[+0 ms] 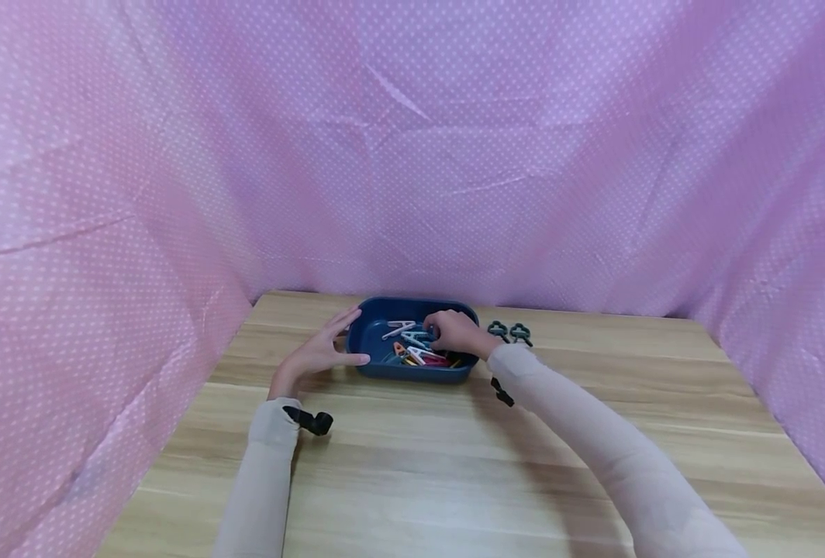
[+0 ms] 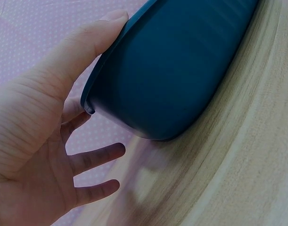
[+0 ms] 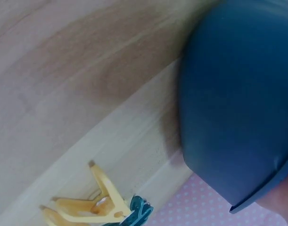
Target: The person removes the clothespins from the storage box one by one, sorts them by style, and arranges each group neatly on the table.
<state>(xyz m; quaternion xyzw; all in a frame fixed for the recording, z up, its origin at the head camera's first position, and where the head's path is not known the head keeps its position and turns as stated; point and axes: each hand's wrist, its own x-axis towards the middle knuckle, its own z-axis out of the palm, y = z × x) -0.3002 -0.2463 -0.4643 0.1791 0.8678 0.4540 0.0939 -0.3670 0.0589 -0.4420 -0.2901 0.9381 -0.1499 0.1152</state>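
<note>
My left hand [image 1: 318, 350] is at the left end of a dark blue plastic basin [image 1: 412, 373]. In the left wrist view its thumb [image 2: 99, 40] lies over the rim, with the other fingers spread and fairly straight. My right hand [image 1: 457, 333] reaches into the basin's right side, fingers bent down among plastic clothes pegs. I cannot tell if it pinches one. Inside show a white peg [image 1: 422, 356], a pale pink peg [image 1: 400, 328], a light blue peg [image 1: 418, 339] and an orange peg [image 1: 400, 350]. Red and yellow ones lie partly covered.
Two dark green clips [image 1: 509, 333] are on the wooden table [image 1: 398, 465] right of the basin. A yellow peg [image 3: 103, 202] appears beside a dark green clip [image 3: 139, 212] in the right wrist view. A pink dotted curtain [image 1: 412, 155] hangs behind and at both sides.
</note>
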